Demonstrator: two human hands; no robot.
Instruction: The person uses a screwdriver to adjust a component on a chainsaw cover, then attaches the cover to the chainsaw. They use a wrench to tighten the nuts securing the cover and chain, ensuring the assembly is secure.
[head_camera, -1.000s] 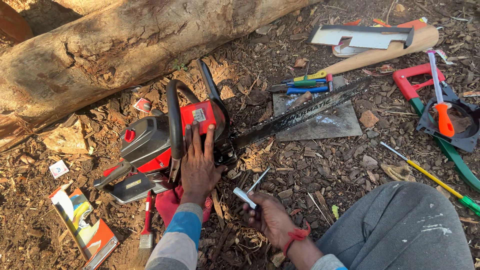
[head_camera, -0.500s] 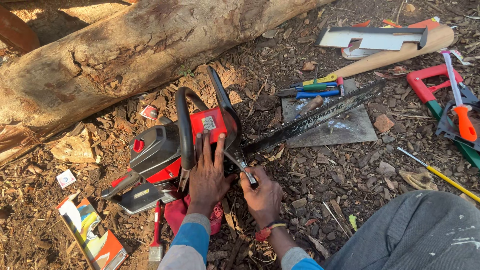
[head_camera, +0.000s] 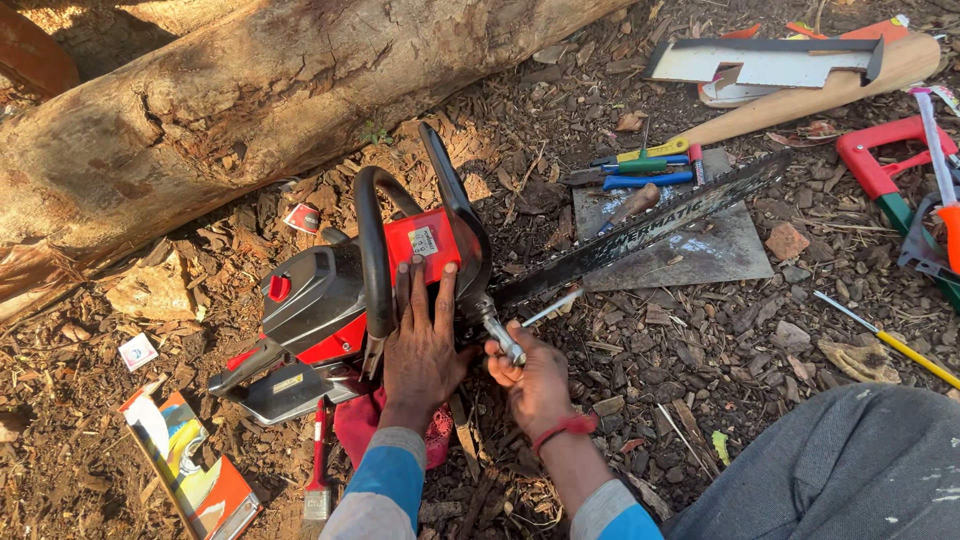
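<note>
A red and grey chainsaw lies on its side on bark-strewn ground, its guide bar pointing right over a flat metal plate. My left hand presses flat on the saw's red side cover, fingers spread beside the black front handle. My right hand grips a metal T-shaped socket wrench, whose end sits against the saw body by the base of the bar.
A big log lies across the top. To the right are screwdrivers, a wooden-handled machete, a red hacksaw and a yellow-handled tool. A colourful box, a small brush and my grey-trousered knee are near.
The right hand brought the wrench from the ground up to the saw body by the bar. The left hand stayed on the red cover. The camera moved closer.
</note>
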